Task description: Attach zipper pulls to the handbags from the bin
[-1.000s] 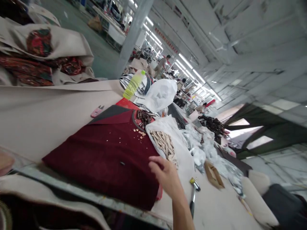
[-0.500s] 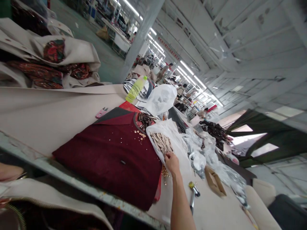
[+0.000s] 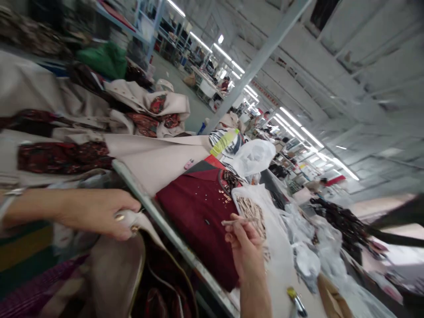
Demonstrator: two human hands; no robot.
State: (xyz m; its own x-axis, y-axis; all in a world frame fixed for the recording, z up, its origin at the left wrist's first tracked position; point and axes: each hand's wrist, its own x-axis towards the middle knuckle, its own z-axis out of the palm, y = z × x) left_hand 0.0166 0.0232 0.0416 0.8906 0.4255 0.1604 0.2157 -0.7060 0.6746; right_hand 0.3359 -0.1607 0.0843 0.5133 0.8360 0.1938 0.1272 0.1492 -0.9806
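My right hand is closed in a pinch on a thin pale wooden toggle, held above the dark red cloth and beside a white plastic bag of similar toggles. My left hand is closed on the edge of a beige garment with a zip, at the near side of the table edge. Small gold buttons lie scattered on the red cloth.
Piled beige and patterned garments fill the left. A green bottle, a pink clipper, a white bag, crumpled plastic bags and a yellow-headed hammer lie on the table. People work far behind.
The view swung left and down. My right hand lifted a toggle out of the bag. My left hand came into view, gripping the beige garment.
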